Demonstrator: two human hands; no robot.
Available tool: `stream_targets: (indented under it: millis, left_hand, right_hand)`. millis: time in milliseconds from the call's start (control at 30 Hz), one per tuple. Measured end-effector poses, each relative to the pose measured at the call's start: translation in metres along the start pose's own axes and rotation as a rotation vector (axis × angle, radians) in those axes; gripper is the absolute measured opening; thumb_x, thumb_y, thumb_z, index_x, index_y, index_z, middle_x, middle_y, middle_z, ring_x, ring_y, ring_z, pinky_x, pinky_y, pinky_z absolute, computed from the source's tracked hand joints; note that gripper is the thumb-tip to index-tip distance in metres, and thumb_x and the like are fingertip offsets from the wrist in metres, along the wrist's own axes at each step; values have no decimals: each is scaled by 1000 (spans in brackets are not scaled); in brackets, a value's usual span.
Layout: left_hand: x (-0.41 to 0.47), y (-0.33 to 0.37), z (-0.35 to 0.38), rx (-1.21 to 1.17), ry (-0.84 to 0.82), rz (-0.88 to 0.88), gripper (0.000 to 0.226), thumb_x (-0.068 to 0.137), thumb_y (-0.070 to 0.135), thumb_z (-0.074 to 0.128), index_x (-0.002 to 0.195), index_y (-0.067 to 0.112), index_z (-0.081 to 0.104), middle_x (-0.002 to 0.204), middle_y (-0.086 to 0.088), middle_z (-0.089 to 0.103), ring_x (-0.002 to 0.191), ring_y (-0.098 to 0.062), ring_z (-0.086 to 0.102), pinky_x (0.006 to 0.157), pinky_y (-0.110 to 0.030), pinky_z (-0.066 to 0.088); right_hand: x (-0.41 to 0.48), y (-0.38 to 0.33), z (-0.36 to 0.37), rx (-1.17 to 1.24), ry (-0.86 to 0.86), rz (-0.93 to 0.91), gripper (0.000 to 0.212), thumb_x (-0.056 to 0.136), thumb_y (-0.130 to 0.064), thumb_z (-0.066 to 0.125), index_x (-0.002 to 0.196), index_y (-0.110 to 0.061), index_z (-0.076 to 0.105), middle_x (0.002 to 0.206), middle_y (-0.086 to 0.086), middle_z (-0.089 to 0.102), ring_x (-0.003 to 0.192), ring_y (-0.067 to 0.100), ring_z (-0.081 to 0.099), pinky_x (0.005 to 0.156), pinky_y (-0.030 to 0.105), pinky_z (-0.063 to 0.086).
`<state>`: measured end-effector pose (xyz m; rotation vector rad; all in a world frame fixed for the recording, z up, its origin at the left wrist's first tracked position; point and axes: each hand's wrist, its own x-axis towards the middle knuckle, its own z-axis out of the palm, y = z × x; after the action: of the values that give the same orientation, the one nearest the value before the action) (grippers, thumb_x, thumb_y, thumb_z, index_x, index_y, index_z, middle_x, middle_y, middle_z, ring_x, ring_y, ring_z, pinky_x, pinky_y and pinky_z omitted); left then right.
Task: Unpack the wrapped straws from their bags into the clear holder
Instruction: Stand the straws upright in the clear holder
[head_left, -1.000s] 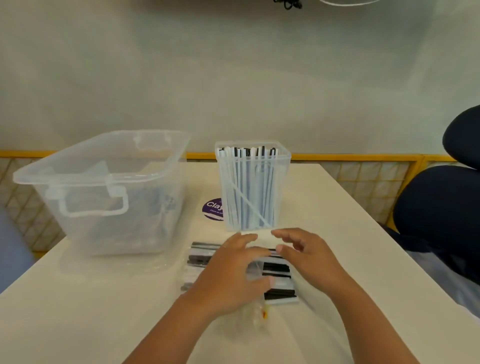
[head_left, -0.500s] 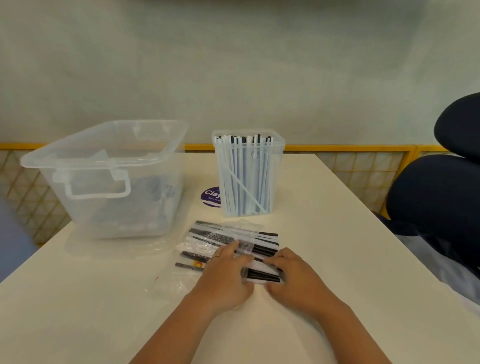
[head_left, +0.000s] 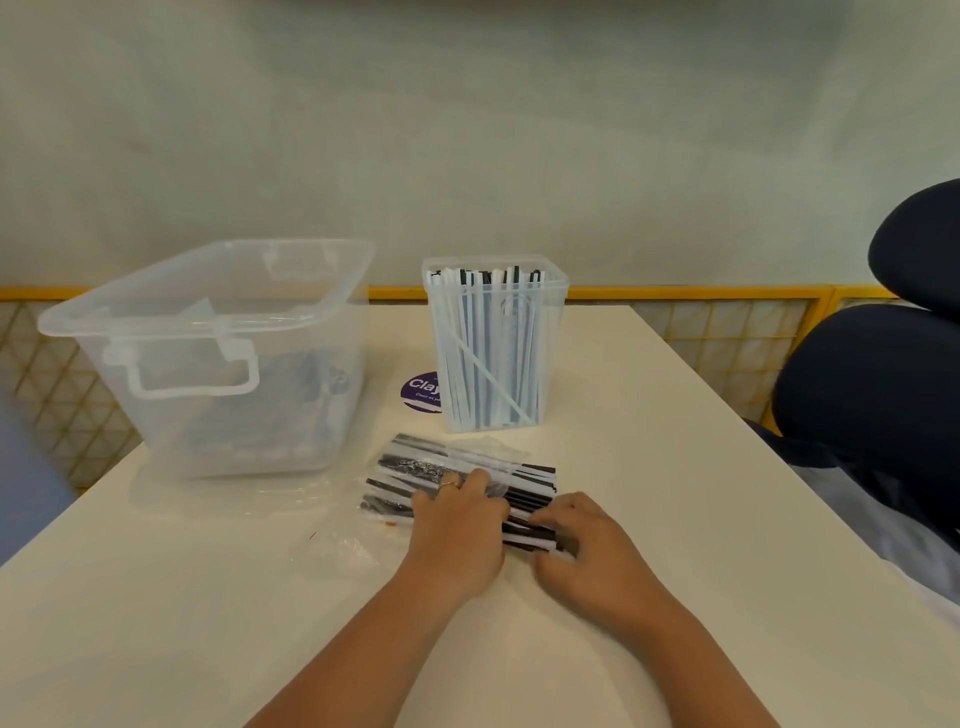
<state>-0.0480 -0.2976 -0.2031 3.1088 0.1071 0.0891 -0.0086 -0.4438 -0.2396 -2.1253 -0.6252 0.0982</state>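
both hands on the straw bag

we have both hands down on a clear plastic bag (head_left: 470, 462) of black and white wrapped straws (head_left: 530, 499) that lies flat on the white table (head_left: 649, 415), just in front of the clear holder (head_left: 496, 345). our left hand (head_left: 460, 535) lies palm down across the middle of the bundle, fingers curled and pressing on the plastic, a ring (head_left: 450, 485) on one finger. our right hand (head_left: 587, 556) sits at the bundle's right end, its fingers bent in against the straw tips; the fingertips are tucked under, so we cannot tell whether they pinch a straw or only touch. the two hands are nearly touching each other.

the holder stands upright, well packed with straws standing on end, one leaning crosswise. a purple round sticker (head_left: 418, 392) shows beside its left wall. further left stands a large clear bin (head_left: 218, 358) with a handle, holding crumpled plastic at the bottom. a dark chair (head_left: 883, 374) sits at the table's right.
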Motion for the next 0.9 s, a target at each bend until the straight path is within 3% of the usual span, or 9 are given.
stream_targets:
  millis: [67, 133, 233, 367, 633, 800, 900]
  left_hand:
    - [3, -1, -1, 23, -5, 29, 35, 91, 16, 44, 124, 23, 54, 138, -1, 35, 126, -27, 32, 98, -47, 29]
    - [5, -3, -1, 38, -7, 63, 36, 91, 15, 46, 126, 23, 53, 142, 0, 31, 129, -27, 28, 101, -48, 27]
    - [6, -2, -2, 29, -4, 88, 38, 92, 15, 45, 129, 21, 51, 150, -1, 23, 139, -26, 15, 111, -52, 17]
    - [7, 0, -3, 46, 5, 121, 36, 93, 17, 45, 128, 22, 52, 152, -1, 19, 142, -27, 10, 113, -54, 10]
    - [13, -3, 1, 9, -31, 158, 39, 92, 14, 45, 129, 25, 50, 135, 0, 39, 125, -25, 36, 100, -43, 34]
    - [17, 1, -3, 103, -89, 190, 42, 90, 9, 42, 130, 20, 50, 137, -5, 34, 125, -28, 33, 100, -47, 34]
    - [17, 1, -3, 135, -118, 208, 42, 91, 10, 41, 132, 16, 47, 143, -6, 26, 131, -29, 25, 105, -50, 29]
  right_hand:
    - [1, -7, -4, 298, 72, 73, 36, 69, -43, 58, 104, -33, 62, 112, -13, 51, 107, 0, 53, 91, 18, 42]
    - [5, -12, -6, 439, 105, 124, 42, 84, -52, 52, 121, -31, 55, 125, -14, 47, 116, 0, 47, 96, 19, 37]
    - [14, -15, -7, 545, 148, 202, 49, 97, -45, 26, 141, -26, 37, 140, -12, 38, 121, -4, 32, 99, 17, 21]
    - [25, -20, -5, 721, 194, 266, 54, 97, -48, 14, 145, -27, 29, 148, -6, 31, 133, 6, 26, 98, 19, 18]
    - [36, -15, 2, 868, 277, 247, 56, 97, -48, 14, 145, -23, 31, 151, -6, 31, 118, -2, 31, 99, 18, 21]
    - [39, -11, 4, 893, 282, 230, 53, 99, -44, 16, 143, -21, 33, 150, -3, 33, 115, 0, 36, 95, 16, 27]
    - [40, -10, 5, 919, 280, 237, 54, 99, -43, 16, 143, -18, 33, 148, -2, 35, 107, 0, 43, 77, 7, 38]
